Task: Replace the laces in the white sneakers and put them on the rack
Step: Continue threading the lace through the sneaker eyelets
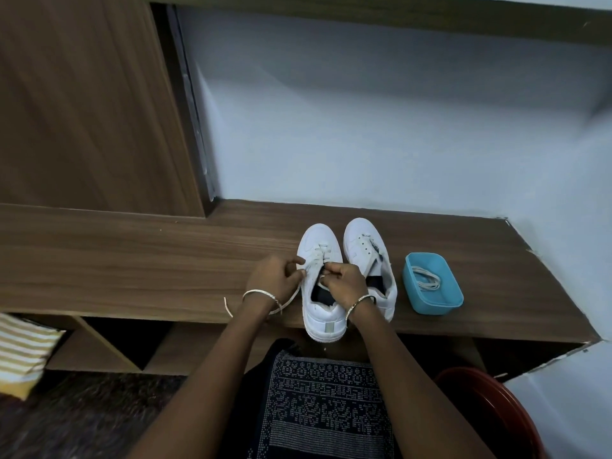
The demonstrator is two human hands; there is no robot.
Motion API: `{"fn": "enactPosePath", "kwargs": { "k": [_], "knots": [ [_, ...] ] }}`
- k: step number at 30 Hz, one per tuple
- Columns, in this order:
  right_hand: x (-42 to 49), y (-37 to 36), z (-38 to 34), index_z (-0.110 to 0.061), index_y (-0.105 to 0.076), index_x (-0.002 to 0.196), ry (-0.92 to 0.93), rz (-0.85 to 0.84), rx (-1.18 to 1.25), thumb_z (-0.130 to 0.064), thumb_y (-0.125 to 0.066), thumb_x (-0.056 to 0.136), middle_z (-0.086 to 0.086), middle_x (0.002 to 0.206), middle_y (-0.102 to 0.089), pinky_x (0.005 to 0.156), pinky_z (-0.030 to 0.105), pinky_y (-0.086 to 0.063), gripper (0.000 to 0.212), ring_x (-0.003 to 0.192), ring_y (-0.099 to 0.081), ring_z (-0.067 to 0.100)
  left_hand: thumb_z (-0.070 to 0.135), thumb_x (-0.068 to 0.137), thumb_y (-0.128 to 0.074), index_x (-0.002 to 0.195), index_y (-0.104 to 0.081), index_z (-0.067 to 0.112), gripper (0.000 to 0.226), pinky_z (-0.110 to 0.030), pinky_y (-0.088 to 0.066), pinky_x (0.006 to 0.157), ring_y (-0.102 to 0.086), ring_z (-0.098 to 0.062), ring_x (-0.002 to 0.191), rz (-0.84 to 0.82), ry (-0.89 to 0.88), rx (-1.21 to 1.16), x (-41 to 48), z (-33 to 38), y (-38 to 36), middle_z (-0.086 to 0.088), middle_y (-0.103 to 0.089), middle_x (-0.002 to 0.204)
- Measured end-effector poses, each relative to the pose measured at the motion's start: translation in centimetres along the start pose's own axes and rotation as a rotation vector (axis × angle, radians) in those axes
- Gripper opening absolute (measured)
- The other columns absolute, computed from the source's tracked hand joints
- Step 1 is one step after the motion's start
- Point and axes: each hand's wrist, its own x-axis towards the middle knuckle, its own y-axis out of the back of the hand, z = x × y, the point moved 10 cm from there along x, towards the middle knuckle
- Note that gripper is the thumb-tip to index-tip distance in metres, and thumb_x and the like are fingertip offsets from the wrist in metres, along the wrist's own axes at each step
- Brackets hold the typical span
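Left sneaker point(323, 313) part-laced, lace point(292, 296) trailing; right sneaker point(363, 246) alongside, apparently unlaced.

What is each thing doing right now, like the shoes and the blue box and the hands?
Sneaker under the hands: upright on the bench, partly laced.
Other sneaker: upright beside it, eyelets look empty.
Lace: threaded in the sneaker, loose end trailing on the bench.
Blue box: open, no lid.
Coiled lace: lying loose inside the box.
Left hand: pinching the lace.
Right hand: pinching the lace at the eyelets.

striped cloth point(23, 352): lower left | red basin point(496, 409): lower right | wooden panel point(82, 94): upper left
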Motion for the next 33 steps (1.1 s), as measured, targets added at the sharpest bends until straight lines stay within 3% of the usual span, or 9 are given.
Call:
{"fn": "enactPosePath", "kwargs": {
  "k": [9, 12, 16, 19, 21, 23, 25, 30, 33],
  "knots": [
    [-0.1, 0.3, 0.2, -0.012, -0.076, 0.110, 0.027, 0.044, -0.016, -0.003, -0.064, 0.086, -0.003, 0.091, -0.075, 0.099, 0.037, -0.052, 0.028, 0.097, -0.069, 0.015, 0.026, 0.085, -0.065, 0.075, -0.069, 0.022, 0.013, -0.031, -0.050, 0.069, -0.064, -0.021, 0.077, 0.037, 0.056, -0.064, 2.1, 0.9, -1.9, 0.003, -0.067, 0.077],
    [-0.2, 0.3, 0.1, -0.015, -0.075, 0.113, 0.040, 0.046, -0.022, -0.003, -0.064, 0.087, 0.000, 0.099, -0.077, 0.099, 0.033, -0.052, 0.031, 0.100, -0.069, 0.013, 0.016, 0.088, -0.060, 0.067, -0.064, 0.018, 0.021, -0.026, -0.044, 0.070, -0.062, -0.014, 0.075, 0.024, 0.224, -0.528, 1.2, -0.9, -3.0, 0.004, -0.069, 0.076],
    [-0.3, 0.3, 0.1, -0.019, -0.077, 0.107, 0.052, 0.051, -0.035, -0.006, -0.064, 0.087, -0.003, 0.093, -0.077, 0.096, 0.033, -0.053, 0.027, 0.096, -0.069, 0.015, 0.024, 0.079, -0.052, 0.072, -0.061, 0.009, 0.019, -0.037, -0.047, 0.088, -0.066, -0.028, 0.093, 0.066, 0.429, -1.297, 0.3, -2.4, -3.9, -0.013, -0.075, 0.091],
    [-0.4, 0.3, 0.1, -0.017, -0.078, 0.102, 0.060, 0.060, -0.033, -0.005, -0.063, 0.086, -0.003, 0.091, -0.077, 0.095, 0.036, -0.053, 0.025, 0.094, -0.070, 0.016, 0.014, 0.094, -0.038, 0.068, -0.048, 0.009, 0.028, -0.035, -0.051, 0.080, -0.067, -0.024, 0.064, 0.149, 0.499, -1.665, -0.8, -3.2, -2.9, -0.006, -0.061, 0.058],
    [-0.6, 0.3, -0.1, -0.016, -0.078, 0.102, 0.064, 0.063, -0.045, -0.004, -0.063, 0.086, -0.005, 0.090, -0.077, 0.095, 0.034, -0.053, 0.025, 0.095, -0.069, 0.015, 0.016, 0.095, -0.038, 0.065, -0.045, 0.012, 0.031, -0.036, -0.052, 0.068, -0.047, -0.016, 0.042, 0.197, 0.520, -1.784, -1.3, -4.2, -2.2, 0.000, -0.040, 0.048],
    [-0.6, 0.3, -0.1, -0.020, -0.078, 0.104, 0.059, 0.059, -0.040, -0.004, -0.062, 0.086, -0.011, 0.087, -0.075, 0.096, 0.031, -0.052, 0.028, 0.095, -0.068, 0.012, 0.017, 0.095, -0.039, 0.065, -0.042, 0.016, 0.030, -0.025, -0.041, 0.045, -0.027, -0.011, 0.038, 0.231, 0.549, -1.706, -1.8, -5.3, -1.5, 0.003, -0.030, 0.046],
    [-0.6, 0.3, 0.0, -0.021, -0.078, 0.105, 0.056, 0.064, -0.044, -0.003, -0.061, 0.086, -0.015, 0.084, -0.073, 0.096, 0.030, -0.052, 0.031, 0.096, -0.068, 0.011, 0.017, 0.096, -0.043, 0.067, -0.043, 0.018, 0.029, -0.018, -0.025, 0.038, -0.024, -0.009, 0.036, 0.282, 0.571, -1.469, -2.2, -6.7, -0.5, 0.004, -0.029, 0.047],
    [-0.5, 0.5, -0.1, -0.009, -0.073, 0.103, 0.075, 0.093, -0.071, 0.001, -0.057, 0.086, 0.002, 0.087, -0.075, 0.094, 0.040, -0.053, 0.025, 0.092, -0.069, 0.022, 0.034, 0.086, -0.071, 0.070, -0.058, 0.022, 0.024, -0.027, -0.043, 0.057, -0.053, -0.011, 0.057, 0.209, 0.331, -0.568, -1.9, -7.1, 2.2, 0.007, -0.061, 0.064],
    [-0.3, 0.4, 0.1, -0.007, -0.070, 0.104, 0.078, 0.096, -0.088, -0.001, -0.057, 0.086, 0.004, 0.088, -0.074, 0.093, 0.042, -0.053, 0.023, 0.091, -0.068, 0.024, 0.038, 0.081, -0.076, 0.083, -0.071, 0.028, 0.012, -0.013, -0.042, 0.063, -0.061, 0.001, 0.069, 0.077, 0.179, -0.248, -1.4, -4.9, 1.1, 0.014, -0.069, 0.074]
  ]
}}
